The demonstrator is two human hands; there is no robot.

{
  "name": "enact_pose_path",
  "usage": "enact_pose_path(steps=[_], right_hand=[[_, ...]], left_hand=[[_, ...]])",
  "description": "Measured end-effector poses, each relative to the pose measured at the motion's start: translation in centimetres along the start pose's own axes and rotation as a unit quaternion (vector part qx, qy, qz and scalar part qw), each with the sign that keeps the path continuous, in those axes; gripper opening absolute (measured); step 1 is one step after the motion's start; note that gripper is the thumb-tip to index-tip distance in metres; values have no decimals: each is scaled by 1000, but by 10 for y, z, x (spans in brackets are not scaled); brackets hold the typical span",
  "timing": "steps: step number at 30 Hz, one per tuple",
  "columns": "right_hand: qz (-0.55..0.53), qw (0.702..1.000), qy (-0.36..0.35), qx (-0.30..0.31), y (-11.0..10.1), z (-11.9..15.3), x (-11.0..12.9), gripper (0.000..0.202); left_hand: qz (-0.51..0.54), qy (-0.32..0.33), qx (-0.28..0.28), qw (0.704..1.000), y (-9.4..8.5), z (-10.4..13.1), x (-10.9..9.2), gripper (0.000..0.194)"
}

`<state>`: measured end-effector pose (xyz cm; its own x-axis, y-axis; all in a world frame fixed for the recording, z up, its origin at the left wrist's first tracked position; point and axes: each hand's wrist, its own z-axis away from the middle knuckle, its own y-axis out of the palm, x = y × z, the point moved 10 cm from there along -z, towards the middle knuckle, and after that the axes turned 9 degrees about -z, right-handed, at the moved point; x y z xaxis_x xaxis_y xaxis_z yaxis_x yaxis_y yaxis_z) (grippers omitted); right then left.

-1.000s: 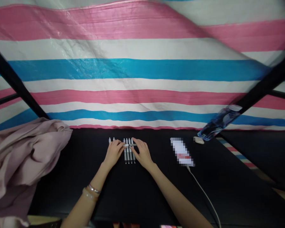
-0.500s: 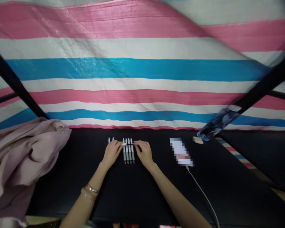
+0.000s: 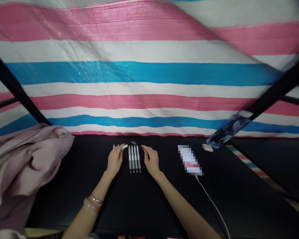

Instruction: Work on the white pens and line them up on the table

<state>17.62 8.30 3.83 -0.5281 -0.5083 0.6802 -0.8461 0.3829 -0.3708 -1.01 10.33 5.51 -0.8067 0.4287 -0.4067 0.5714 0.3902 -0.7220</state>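
Observation:
Several white-and-grey pens [image 3: 134, 158] lie side by side on the black table, between my hands. To their left, my left hand [image 3: 115, 158] pinches a small white piece [image 3: 125, 146] at its fingertips. The tops of more pens [image 3: 114, 146] show just behind that hand, their lower parts hidden by it. On the right of the row is my right hand [image 3: 151, 160], its thumb and fingers bent; whether it holds anything is too small to tell. A small grey piece [image 3: 134, 142] lies behind the pens.
A pink cloth [image 3: 40, 156] covers the table's left side. At the right are a blurred-out phone [image 3: 190, 160] with a white cable [image 3: 211, 199], a small white case [image 3: 208, 148] and a clear bottle [image 3: 229, 129]. A striped sheet [image 3: 144, 73] hangs behind.
My hands have moved apart from over the pens. The white piece has moved left with my left hand. A dark thin thing between my hands is gone from there; a grey piece now lies behind the pens.

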Motion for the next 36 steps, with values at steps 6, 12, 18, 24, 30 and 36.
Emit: enact_pose_path(steps=[6,12,18,24,30,36], right_hand=[[-128,982,122,-60,-5,6,-26,52],[-147,976,152,-56,-4,7,-28,56],[-159,974,153,-54,-3,7,-29,58],[-122,980,143,-62,-6,7,-24,48],[-98,987,107,-72,-8,5,-20,22],[-74,990,92,-73,-8,5,-17,15]], left_hand=[[123,-140,16,982,4,4,22,32],[181,-186,31,965,9,7,26,38],[193,-212,40,957,9,9,27,39],[163,-168,34,972,8,6,23,34],[86,-28,-16,996,-4,-1,4,21],[37,14,-43,998,-8,-1,1,19]])
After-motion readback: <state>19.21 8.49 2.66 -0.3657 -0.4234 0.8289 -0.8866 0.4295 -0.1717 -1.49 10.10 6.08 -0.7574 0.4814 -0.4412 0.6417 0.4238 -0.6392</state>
